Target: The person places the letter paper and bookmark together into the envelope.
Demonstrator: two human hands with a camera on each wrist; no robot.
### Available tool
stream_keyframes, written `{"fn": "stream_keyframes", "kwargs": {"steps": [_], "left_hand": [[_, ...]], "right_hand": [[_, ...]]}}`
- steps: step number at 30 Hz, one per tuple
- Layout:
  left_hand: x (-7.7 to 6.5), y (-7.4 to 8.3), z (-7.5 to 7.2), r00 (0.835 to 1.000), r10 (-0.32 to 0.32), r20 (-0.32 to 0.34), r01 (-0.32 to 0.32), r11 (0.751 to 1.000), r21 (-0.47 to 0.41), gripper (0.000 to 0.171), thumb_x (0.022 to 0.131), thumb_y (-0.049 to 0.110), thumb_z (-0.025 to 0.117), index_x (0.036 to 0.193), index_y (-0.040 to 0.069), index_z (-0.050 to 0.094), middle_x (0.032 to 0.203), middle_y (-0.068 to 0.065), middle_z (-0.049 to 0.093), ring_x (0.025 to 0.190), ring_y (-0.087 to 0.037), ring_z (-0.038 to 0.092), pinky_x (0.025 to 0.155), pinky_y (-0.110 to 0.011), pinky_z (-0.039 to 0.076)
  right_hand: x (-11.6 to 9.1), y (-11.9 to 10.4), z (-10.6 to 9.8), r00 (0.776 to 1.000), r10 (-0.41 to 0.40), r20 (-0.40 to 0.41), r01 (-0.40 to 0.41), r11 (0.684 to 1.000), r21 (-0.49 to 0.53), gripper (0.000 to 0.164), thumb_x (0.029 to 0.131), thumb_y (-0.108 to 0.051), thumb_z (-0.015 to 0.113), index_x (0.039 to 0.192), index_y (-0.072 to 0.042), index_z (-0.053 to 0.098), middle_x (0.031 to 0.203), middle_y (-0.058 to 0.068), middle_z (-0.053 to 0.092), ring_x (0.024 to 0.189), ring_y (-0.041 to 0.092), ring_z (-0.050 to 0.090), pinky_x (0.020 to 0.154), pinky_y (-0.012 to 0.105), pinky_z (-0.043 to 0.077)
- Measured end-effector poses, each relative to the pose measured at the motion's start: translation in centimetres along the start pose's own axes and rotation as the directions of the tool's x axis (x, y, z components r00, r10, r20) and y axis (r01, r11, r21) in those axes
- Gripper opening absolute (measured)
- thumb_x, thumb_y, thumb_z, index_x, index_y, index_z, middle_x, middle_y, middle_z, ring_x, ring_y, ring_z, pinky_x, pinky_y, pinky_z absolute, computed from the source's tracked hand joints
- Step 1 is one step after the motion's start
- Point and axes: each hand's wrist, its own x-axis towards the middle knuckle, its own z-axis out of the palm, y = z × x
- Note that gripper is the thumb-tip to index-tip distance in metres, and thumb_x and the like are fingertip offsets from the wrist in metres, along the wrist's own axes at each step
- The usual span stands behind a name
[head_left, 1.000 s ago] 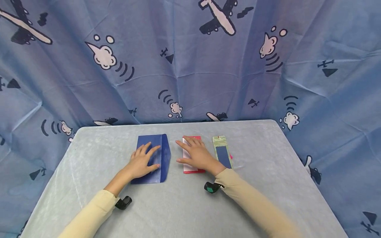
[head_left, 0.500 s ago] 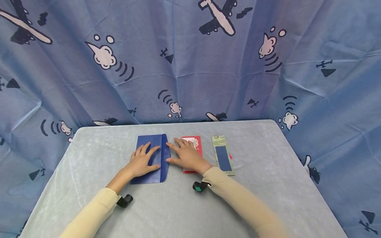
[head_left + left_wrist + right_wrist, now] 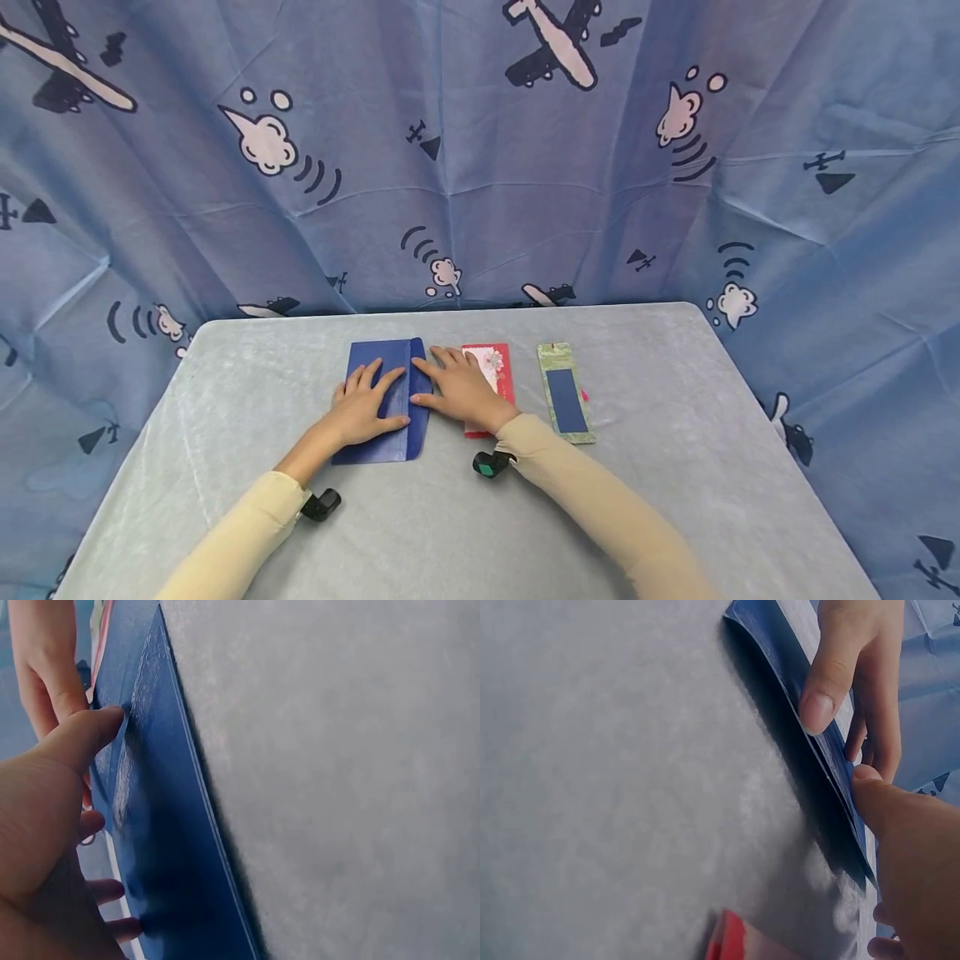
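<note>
A blue envelope point(image 3: 371, 452) lies on the table with its pointed flap point(image 3: 417, 437) unfolded to the right. My left hand point(image 3: 362, 414) rests on the envelope's body, fingers spread, thumb near the fold line. From the right, my right hand point(image 3: 463, 392) reaches over with straight fingers, its thumb and index fingertips at the flap's outer part. The right wrist view shows the right thumb point(image 3: 868, 784) at the flap, which stands slightly raised off the table. Partly under the right hand is a red card point(image 3: 504, 371) with a white floral front.
A narrow green card point(image 3: 556, 360) with a dark blue panel lies to the right of the red card, a small pink bit at its side. Grey cloth covers the table point(image 3: 675, 467). Behind it hangs a blue curtain point(image 3: 480, 150) printed with airplanes.
My right hand has moved left from over the red card to the envelope's flap, uncovering more of the red and green cards. The left hand stays on the envelope.
</note>
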Motion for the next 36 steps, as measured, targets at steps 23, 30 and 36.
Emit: {"fn": "stream_keyframes", "kwargs": {"steps": [23, 30, 36], "left_hand": [[0.16, 0.16, 0.08, 1.000, -0.002, -0.028, 0.001, 1.000, -0.020, 0.085, 0.088, 0.047, 0.070, 0.156, 0.014, 0.030, 0.160, -0.030, 0.019, 0.145, -0.059, 0.017, 0.106, -0.079, 0.021], [0.23, 0.24, 0.13, 1.000, -0.011, -0.008, 0.010, 1.000, -0.022, 0.086, 0.088, 0.048, 0.069, 0.157, 0.016, 0.028, 0.162, -0.029, 0.017, 0.146, -0.058, 0.015, 0.107, -0.079, 0.019], [0.14, 0.37, 0.07, 1.000, -0.019, -0.001, 0.019, 0.999, -0.028, 0.084, 0.089, 0.046, 0.069, 0.157, 0.016, 0.028, 0.162, -0.028, 0.017, 0.147, -0.058, 0.014, 0.107, -0.080, 0.017]], "right_hand": [[0.84, -0.29, 0.32, 0.999, 0.023, 0.027, -0.022, 0.999, -0.028, 0.070, 0.093, -0.066, 0.050, 0.152, -0.029, 0.041, 0.159, 0.010, 0.037, 0.146, 0.034, 0.036, 0.116, 0.058, 0.028], [0.84, -0.29, 0.38, 1.000, 0.022, 0.020, -0.021, 1.000, -0.020, 0.071, 0.092, -0.065, 0.052, 0.151, -0.028, 0.042, 0.159, 0.010, 0.038, 0.145, 0.034, 0.037, 0.115, 0.060, 0.029], [0.84, -0.32, 0.54, 0.999, 0.029, 0.020, -0.029, 0.999, -0.025, 0.071, 0.092, -0.065, 0.053, 0.151, -0.028, 0.042, 0.159, 0.009, 0.038, 0.145, 0.034, 0.036, 0.115, 0.060, 0.029]]}}
